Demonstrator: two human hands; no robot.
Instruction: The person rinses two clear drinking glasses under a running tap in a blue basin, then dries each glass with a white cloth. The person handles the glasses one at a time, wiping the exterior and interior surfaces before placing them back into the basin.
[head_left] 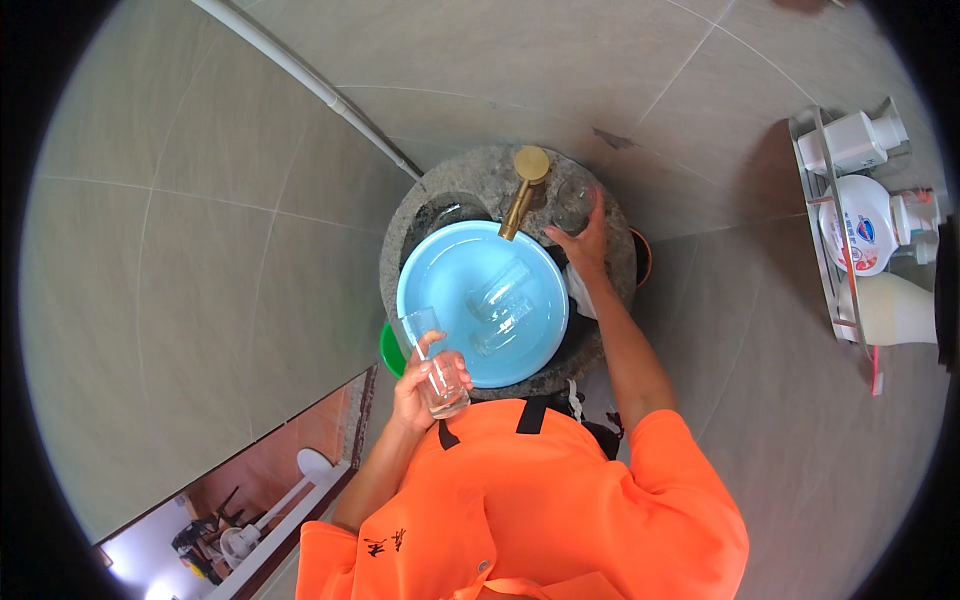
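Observation:
My left hand is closed around a clear drinking glass, held tilted at the near left rim of a light blue basin. In the basin's water lie two more clear glasses, one farther off and one nearer. To the right of the brass faucet, my right hand reaches over the stone sink's rim. Its thumb and fingers curve about a see-through glass, which is hard to make out against the grey stone.
A white cloth lies at the basin's right side. Green plastic shows past the sink's left edge, and an orange-rimmed pot at its right. A wall rack with white bottles hangs at the right. A white pipe runs along the left wall.

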